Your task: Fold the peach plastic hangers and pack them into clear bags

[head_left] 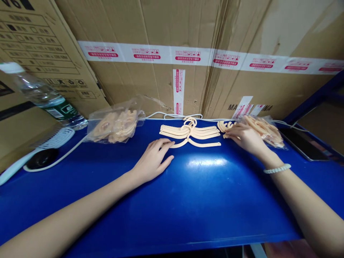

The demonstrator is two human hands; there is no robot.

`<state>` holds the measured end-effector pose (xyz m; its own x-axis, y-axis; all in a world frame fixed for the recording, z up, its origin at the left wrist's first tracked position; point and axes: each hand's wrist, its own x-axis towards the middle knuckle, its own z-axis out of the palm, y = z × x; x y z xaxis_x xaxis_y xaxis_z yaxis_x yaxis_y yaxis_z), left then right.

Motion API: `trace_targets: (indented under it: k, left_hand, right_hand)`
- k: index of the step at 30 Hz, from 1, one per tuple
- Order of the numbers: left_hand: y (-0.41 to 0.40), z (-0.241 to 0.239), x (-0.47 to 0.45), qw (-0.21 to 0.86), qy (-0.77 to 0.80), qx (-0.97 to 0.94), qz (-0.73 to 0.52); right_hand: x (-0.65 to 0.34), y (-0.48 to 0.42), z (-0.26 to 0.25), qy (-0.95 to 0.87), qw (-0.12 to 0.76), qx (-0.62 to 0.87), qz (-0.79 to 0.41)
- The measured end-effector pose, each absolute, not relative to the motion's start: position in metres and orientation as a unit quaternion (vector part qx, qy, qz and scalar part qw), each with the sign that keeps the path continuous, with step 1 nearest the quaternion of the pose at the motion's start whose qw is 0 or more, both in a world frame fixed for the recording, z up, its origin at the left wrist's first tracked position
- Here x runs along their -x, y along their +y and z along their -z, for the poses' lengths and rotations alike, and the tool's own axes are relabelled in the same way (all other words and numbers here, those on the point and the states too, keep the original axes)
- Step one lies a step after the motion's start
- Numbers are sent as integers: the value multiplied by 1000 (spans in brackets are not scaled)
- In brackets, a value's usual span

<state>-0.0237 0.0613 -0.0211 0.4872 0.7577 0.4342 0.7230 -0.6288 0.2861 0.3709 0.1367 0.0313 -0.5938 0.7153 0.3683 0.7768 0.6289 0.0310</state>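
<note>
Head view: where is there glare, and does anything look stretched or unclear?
Head view: a bright glare patch on the glossy blue tabletop, just in front of the cream plastic hanger pieces, which look fairly crisp; small print on the tan cardboard carton at left too soft to read; the clear green-labelled bottle leans left, perhaps stretched by the lens.

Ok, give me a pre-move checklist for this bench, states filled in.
1. Left hand on front hanger: ok, fingers at its left end.
2. Right hand gripping a piece: cannot tell, fingertips hidden.
3. Front hanger lined up with hanger stack: not ok, its arms sit nearer the camera.
4. Left bag away from hands: ok.
5. White cable off hooks: cannot tell, runs close behind.
</note>
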Motion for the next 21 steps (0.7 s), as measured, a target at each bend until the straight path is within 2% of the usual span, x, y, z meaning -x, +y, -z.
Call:
trace_targets:
  k: [4, 10, 17, 21]
  left_hand:
    - [64, 25, 25, 23, 441, -857, -264]
    - [66, 23, 26, 48, 432, -853, -289]
    - [65, 20, 25, 85, 408, -843, -339]
    - [65, 21, 25, 96, 403, -836, -361]
  right_hand:
    - [-368, 134, -31, -864, 244, 430, 91]
    - [-358, 122, -41, -761, 363, 533, 69]
    - [-339, 105, -53, -632, 520, 560, -129]
    - [-328, 98, -57, -588, 562, 542, -210]
